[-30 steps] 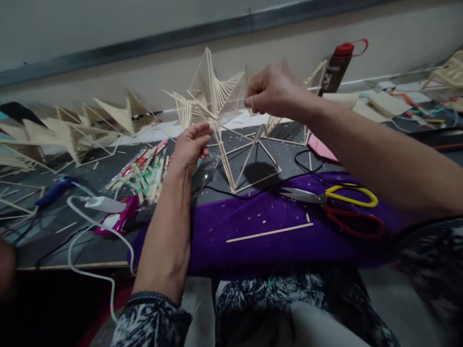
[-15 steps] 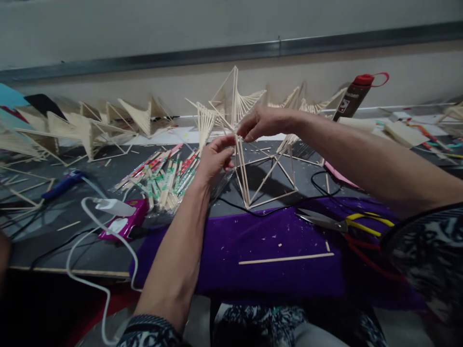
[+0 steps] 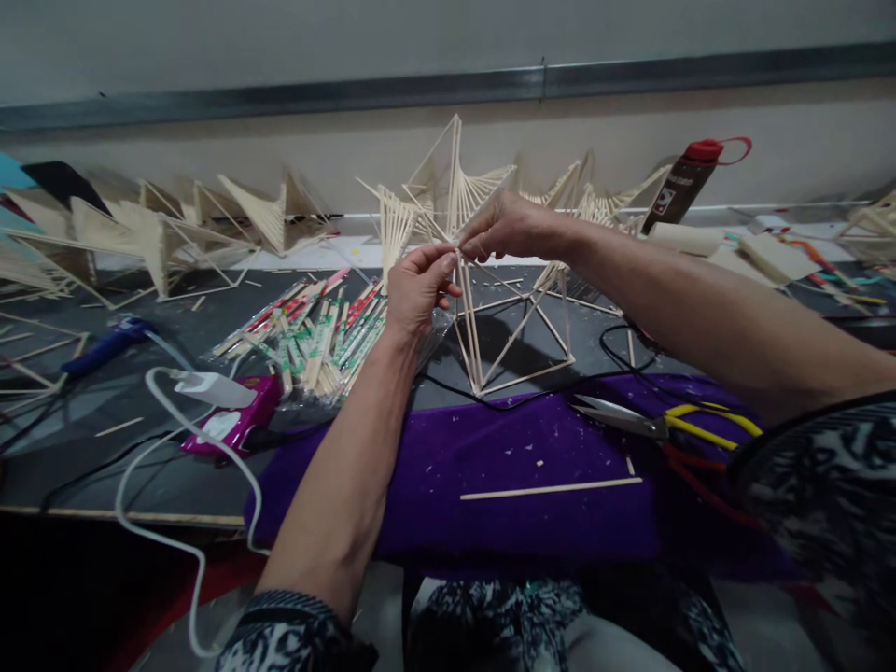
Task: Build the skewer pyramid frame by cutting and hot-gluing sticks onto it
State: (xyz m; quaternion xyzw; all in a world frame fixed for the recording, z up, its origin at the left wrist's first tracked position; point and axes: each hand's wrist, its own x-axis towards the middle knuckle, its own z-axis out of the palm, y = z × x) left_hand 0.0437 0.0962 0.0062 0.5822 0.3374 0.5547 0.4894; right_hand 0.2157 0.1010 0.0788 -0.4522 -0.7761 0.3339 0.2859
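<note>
A frame of thin wooden sticks [image 3: 528,376] stands on the dark table, at the far edge of the purple cloth. My left hand [image 3: 418,291] is closed at its upper joint, thumb and forefinger pinching the stick ends. My right hand [image 3: 505,231] comes in from the right, its fingertips pinched at the same joint and almost touching the left ones. Whether a small separate piece lies between the fingertips is hidden. Behind the hands rises a fan-like stick model [image 3: 455,173]. One loose wooden stick [image 3: 551,489] lies on the purple cloth [image 3: 420,467].
Scissors with yellow handles [image 3: 630,420] lie right of the frame. To the left are wrapped sticks [image 3: 318,345], a pink power adapter [image 3: 238,415] with a white cable, and a blue glue gun [image 3: 108,345]. A dark bottle [image 3: 679,191] with a red cap leans near the wall.
My left hand has risen slightly to the top joint, and the right fingertips have closed in beside it. The whole view has shifted a little; the stick frame stays in place.
</note>
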